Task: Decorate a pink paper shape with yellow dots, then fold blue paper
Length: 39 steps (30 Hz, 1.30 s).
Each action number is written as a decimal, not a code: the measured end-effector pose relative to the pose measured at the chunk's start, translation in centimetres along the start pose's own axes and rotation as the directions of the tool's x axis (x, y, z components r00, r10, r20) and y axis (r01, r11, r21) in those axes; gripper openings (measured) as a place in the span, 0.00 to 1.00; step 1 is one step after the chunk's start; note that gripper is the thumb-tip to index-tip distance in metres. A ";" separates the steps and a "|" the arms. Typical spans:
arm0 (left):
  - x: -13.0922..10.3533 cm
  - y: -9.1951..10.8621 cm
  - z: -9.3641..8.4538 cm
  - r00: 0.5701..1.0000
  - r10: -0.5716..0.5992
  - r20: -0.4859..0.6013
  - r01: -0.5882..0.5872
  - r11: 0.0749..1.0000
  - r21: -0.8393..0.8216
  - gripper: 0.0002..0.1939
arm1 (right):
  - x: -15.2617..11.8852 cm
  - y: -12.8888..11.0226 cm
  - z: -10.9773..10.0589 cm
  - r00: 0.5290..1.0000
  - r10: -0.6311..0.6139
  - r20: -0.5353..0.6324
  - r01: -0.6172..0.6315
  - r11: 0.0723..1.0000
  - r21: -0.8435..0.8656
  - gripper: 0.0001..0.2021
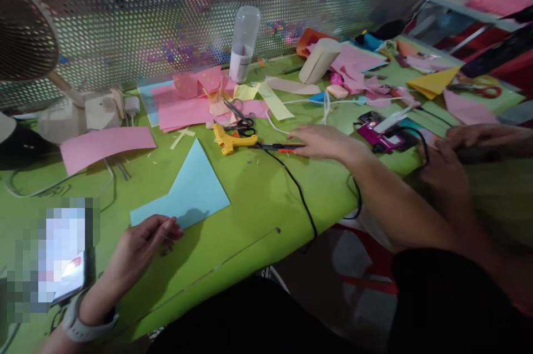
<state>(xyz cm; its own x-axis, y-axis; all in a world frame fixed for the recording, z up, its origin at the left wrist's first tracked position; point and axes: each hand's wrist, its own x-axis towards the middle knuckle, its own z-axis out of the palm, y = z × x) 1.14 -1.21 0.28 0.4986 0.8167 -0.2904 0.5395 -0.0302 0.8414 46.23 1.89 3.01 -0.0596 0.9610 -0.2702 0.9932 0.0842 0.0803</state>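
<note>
My left hand (144,240), with a pale watch on its wrist, rests on the green table (258,198). Its loosely curled fingertips touch the near edge of a folded light blue paper (189,187). My right hand (320,142) is stretched out flat across the table. Its fingertips lie on the end of a thin black-and-orange cutting tool (278,147). A yellow glue gun (229,140) lies just left of that tool, with black scissors (239,118) behind it.
Pink sheets (104,146) and pink and yellow scraps (195,101) litter the back, near a clear bottle (244,43) and a fan (25,26). A black cord (297,190) runs over the table edge. A phone (69,276) lies near left. Another person's hands (449,160) work by a magenta device (383,135).
</note>
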 end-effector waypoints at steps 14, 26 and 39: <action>1.1 -0.6 2.9 0.777 0.615 0.134 -0.533 0.530 0.660 0.25 | -5.0 -0.8 -0.7 0.897 0.391 -0.205 -0.410 0.910 -0.056 0.14; 1.0 -1.9 4.5 0.810 0.550 0.202 -0.445 0.353 0.823 0.43 | -2.4 -8.5 4.5 0.918 0.095 -0.385 0.052 0.933 0.355 0.20; 0.8 -1.6 4.5 0.833 0.505 0.228 -0.431 0.332 0.839 0.41 | -0.8 -10.5 4.9 0.941 0.105 -0.322 -0.041 0.979 0.198 0.20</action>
<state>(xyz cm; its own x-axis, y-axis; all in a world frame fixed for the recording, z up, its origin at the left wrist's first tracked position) 3.72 -3.06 -3.39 0.8422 0.5333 0.0792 0.5334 -0.8456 0.0225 36.29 -1.07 -2.29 0.0159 0.9979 0.0635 0.9949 -0.0095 -0.1000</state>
